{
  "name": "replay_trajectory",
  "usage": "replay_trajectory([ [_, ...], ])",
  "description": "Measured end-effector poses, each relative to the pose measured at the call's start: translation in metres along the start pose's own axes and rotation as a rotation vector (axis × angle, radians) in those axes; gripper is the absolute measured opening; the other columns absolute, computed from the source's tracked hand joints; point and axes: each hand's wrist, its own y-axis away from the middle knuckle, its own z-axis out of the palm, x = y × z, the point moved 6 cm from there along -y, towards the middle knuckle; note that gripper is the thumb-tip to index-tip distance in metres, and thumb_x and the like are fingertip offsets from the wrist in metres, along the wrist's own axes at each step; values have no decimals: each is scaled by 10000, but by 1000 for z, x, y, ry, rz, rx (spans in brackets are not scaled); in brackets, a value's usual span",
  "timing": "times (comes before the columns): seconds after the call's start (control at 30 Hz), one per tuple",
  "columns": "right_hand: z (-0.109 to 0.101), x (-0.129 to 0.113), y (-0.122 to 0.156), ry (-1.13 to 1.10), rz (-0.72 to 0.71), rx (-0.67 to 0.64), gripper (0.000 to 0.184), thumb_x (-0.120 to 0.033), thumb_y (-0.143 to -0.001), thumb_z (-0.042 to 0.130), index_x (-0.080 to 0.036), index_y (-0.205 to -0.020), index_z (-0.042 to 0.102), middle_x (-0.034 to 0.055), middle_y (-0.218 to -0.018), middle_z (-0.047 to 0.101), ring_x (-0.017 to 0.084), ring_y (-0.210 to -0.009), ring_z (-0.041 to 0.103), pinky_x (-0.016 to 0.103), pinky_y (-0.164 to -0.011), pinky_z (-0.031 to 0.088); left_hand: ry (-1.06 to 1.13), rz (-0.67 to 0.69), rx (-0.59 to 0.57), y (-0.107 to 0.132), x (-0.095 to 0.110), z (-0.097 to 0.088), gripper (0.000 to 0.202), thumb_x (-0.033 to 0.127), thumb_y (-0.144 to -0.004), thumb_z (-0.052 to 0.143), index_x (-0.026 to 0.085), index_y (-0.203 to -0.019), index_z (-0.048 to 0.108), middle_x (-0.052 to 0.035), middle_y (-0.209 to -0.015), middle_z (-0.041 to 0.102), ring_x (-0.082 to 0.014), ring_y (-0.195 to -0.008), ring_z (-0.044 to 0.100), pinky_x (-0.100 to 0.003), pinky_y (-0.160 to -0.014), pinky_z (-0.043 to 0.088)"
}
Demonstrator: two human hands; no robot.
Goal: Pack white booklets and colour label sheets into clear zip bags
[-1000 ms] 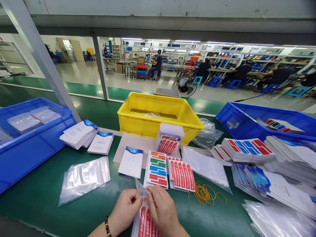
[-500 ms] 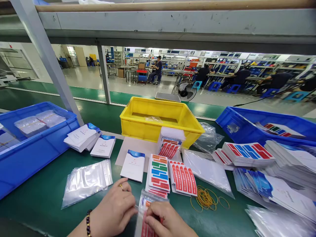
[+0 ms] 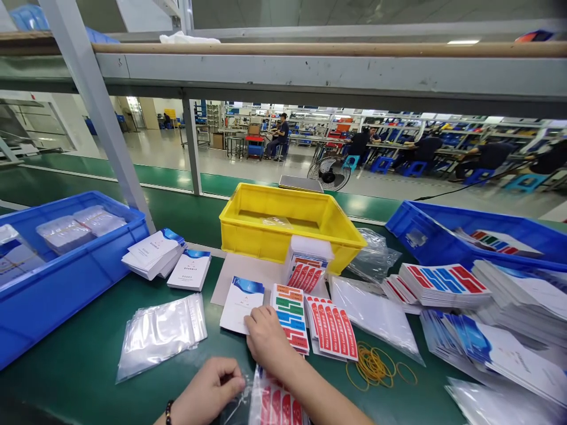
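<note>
One packed bag (image 3: 277,404) lies near centre. The right hand (image 3: 268,339) has left it for the middle booklet stack (image 3: 239,302), freeing the bag of that hold; fingers curled, grip unclear. The left hand (image 3: 212,386), curled at clear plastic beside the bag, may be pinching. Farther: one yellow bin (image 3: 252,241), two blue bins (image 3: 88,280).

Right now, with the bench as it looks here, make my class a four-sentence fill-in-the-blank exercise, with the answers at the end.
1. The right hand is at booklets topped with a ____ band.
2. A beaded bracelet is on the ____ wrist.
3. The middle bin is coloured ____.
4. The rubber bands lie to the ____ of the right hand.

Missing words: blue; left; yellow; right.
</note>
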Motion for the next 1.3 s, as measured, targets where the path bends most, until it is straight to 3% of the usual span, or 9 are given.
replay_trajectory([
  [0.07, -9, -2, 7, -56, -9, 54, 121, -74, -713, 514, -155, -654, 581, 53, -710, 548, 182, -705, 472, 325, -685, 358, 218, -45, 50, 0, -8, -4, 438, 555, -720, 498, 139, -585, 527, 68, -459, 374, -75, -458, 307, -201, -459, 235],
  [0.2, -49, -14, 33, -217, -86, 182, 213, -135, -821, 418, -169, -717, 601, 45, -713, 542, 156, -665, 453, 294, -620, 327, 794, -240, 96, -1, -24, -2, 590, 674, -717, 380, 126, -779, 590, 59, -408, 428, -69, -340, 325, -186, -361, 245],
  [0.33, -71, -15, 49, -404, -247, 82, 170, -226, -834, 449, -193, -792, 610, 39, -781, 583, 155, -721, 507, 293, -680, 370, 1031, -300, 43, -1, -16, 6, 341, 431, -702, 613, 104, -799, 627, -32, -554, 623, -135, -444, 549, -219, -413, 392],
  [0.4, -73, 14, 45, -417, -119, 95, 199, -199, -848, 410, -190, -851, 609, 56, -839, 597, 168, -776, 531, 293, -711, 396, 1095, -257, -17, 1, -5, 8, 252, 288, -681, 669, 89, -835, 650, -70, -654, 680, -181, -606, 628, -249, -551, 460],
  [0.53, -59, 101, 29, -205, 381, 6, 191, -146, -791, 452, -178, -933, 575, 80, -969, 563, 201, -907, 527, 300, -783, 402, 1157, -194, -313, 7, 24, 25, 315, 260, -703, 656, 65, -951, 659, -141, -829, 707, -267, -833, 647, -335, -749, 464],
  [0.67, -44, 140, 21, -153, 521, -95, 254, -119, -702, 532, -136, -951, 573, 115, -998, 558, 239, -918, 537, 316, -795, 384, 1074, -182, -445, 2, 41, 44, 397, 304, -674, 688, 63, -987, 657, -165, -907, 699, -290, -888, 639, -356, -803, 444],
  [0.97, -51, 148, 26, -377, 561, 94, 63, -173, -738, 501, -184, -712, 558, 43, -720, 596, 196, -712, 551, 289, -673, 383, 997, -257, -424, -21, 33, 66, 396, 316, -592, 752, 47, -875, 685, -168, -831, 713, -273, -809, 663, -337, -769, 465],
  [1.13, -74, 170, 50, -607, 658, 288, 310, -412, -830, 336, -180, -764, 531, 0, -565, 528, 146, -511, 493, 248, -506, 382, 1071, -345, -276, -30, 13, 61, 365, 291, -577, 765, 45, -832, 674, -160, -782, 721, -283, -759, 673, -356, -739, 487],
  [1.3, -53, 126, 71, -901, 693, 146, 317, -471, -733, 484, -166, -677, 552, -37, -433, 467, 103, -361, 405, 213, -372, 309, 1164, -470, -209, -31, 17, 61, 454, 480, -722, 602, 61, -892, 638, -154, -806, 721, -290, -766, 678, -391, -734, 507],
])
